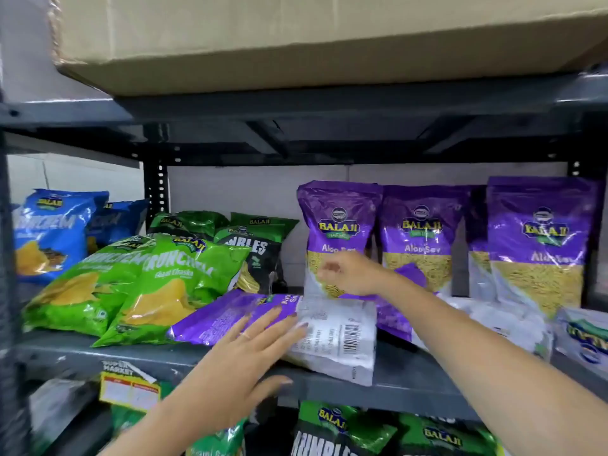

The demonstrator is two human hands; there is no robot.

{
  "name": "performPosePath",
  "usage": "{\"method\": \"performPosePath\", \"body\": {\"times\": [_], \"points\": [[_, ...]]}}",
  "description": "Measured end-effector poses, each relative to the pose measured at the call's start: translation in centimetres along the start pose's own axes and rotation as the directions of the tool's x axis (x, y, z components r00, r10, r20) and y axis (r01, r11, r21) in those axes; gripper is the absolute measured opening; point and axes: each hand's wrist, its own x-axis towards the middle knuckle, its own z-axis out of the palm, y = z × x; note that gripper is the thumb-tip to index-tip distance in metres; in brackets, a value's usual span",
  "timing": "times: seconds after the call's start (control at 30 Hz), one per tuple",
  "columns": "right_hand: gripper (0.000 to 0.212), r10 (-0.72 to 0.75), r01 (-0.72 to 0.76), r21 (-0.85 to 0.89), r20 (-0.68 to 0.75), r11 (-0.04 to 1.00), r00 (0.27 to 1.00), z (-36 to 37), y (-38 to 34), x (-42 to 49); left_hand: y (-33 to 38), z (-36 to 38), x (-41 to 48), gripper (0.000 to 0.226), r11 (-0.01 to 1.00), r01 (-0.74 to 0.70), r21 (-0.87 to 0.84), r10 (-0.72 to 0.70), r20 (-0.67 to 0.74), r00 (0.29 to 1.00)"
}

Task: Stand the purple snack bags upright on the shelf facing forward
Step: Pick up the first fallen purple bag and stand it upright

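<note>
Three purple snack bags stand upright at the back of the grey shelf (411, 383), fronts forward: one at the left (335, 218), one in the middle (422, 232), one at the right (543, 235). My right hand (348, 273) touches the lower part of the left standing bag; whether it grips it I cannot tell. A purple bag (230, 315) lies flat on the shelf. Beside it lies another bag (342, 337) with its white barcode side up. My left hand (243, 353) rests with spread fingers on these two lying bags. More purple bags (391, 319) lie flat behind my right forearm.
Green chip bags (158, 284) and blue chip bags (49, 232) lean at the left of the same shelf. White-backed packets (513, 324) lie flat at the right. A cardboard box (296, 37) sits on the shelf above. Green bags (345, 429) fill the shelf below.
</note>
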Motion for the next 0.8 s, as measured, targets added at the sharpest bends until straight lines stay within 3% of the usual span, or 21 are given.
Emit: {"method": "performPosePath", "body": {"times": [0.07, 0.13, 0.23, 0.37, 0.53, 0.67, 0.8], "points": [[0.048, 0.120, -0.104, -0.077, 0.243, 0.992, 0.963, 1.1, -0.5, 0.7, -0.2, -0.3, 0.7, 0.054, 0.996, -0.007, -0.086, 0.009, 0.025, 1.000], [0.060, 0.204, -0.123, -0.207, 0.438, 0.971, 0.876, 2.0, -1.1, 0.7, -0.3, -0.1, 1.2, 0.050, 0.988, -0.061, -0.139, 0.061, -0.007, 0.998], [0.061, 0.208, -0.142, -0.173, 0.467, 0.975, 0.859, 2.1, -0.9, 1.0, -1.0, -0.3, 1.3, 0.058, 0.979, -0.099, -0.178, 0.093, -0.038, 0.995], [0.039, 0.171, -0.228, 0.151, 0.318, 0.962, 0.933, 1.9, 0.0, -0.5, -1.7, -0.8, 1.7, 0.070, 0.973, -0.165, -0.159, 0.157, -0.062, 0.986], [0.032, 0.279, -0.243, 0.518, 0.009, 0.820, 0.960, 1.3, 1.0, -2.6, -3.3, -2.7, 4.7, 0.061, 0.951, -0.310, 0.016, 0.310, -0.114, 0.944], [0.030, 0.443, -0.155, 0.654, -0.302, 0.741, 0.844, 2.4, 1.8, -2.7, -6.0, -3.2, 8.2, 0.050, 0.913, -0.358, 0.195, 0.381, -0.091, 0.920], [0.016, 0.439, -0.007, 0.651, -0.504, 0.759, 0.744, 3.6, 1.4, -3.4, -7.1, -2.4, 10.0, 0.049, 0.884, -0.350, 0.311, 0.382, -0.047, 0.923]]}}
